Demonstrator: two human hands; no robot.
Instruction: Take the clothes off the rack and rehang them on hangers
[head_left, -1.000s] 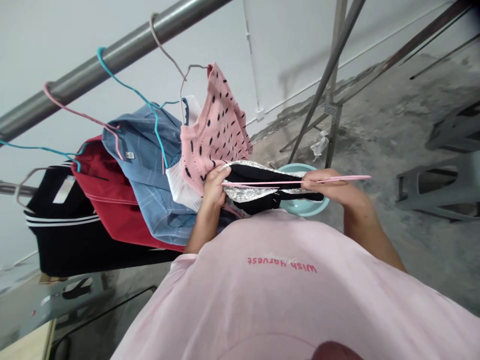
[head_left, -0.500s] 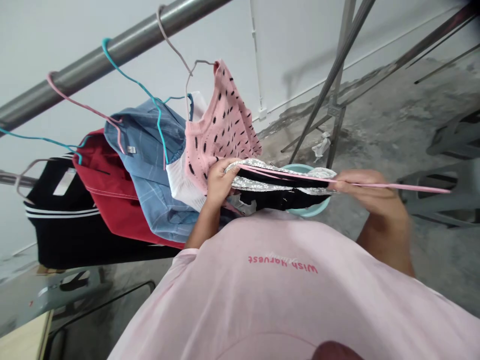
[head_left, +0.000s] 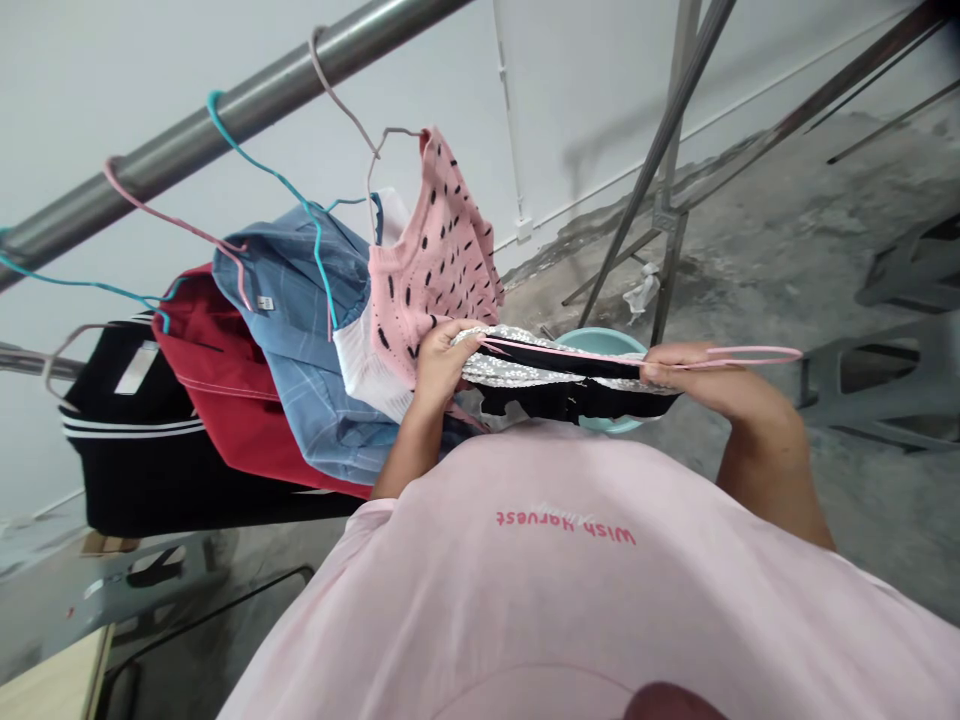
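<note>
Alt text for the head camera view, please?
The left hand and right hand hold a black garment with speckled trim, a thin pink hanger lying along its top edge. Beneath is a pale teal basin; to the left, a dotted pink top and other clothes hang from a metal rail.

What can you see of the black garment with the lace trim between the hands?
The garment is soft-looking black fabric with a speckled white-and-grey lace band along its upper side, folded over and held out roughly level. The left hand grips one end and the right hand the other. A thin pink wire, probably a hanger, runs along its top edge into the right hand. It sits in front of a teal basin, though whether they touch cannot be told.
</note>
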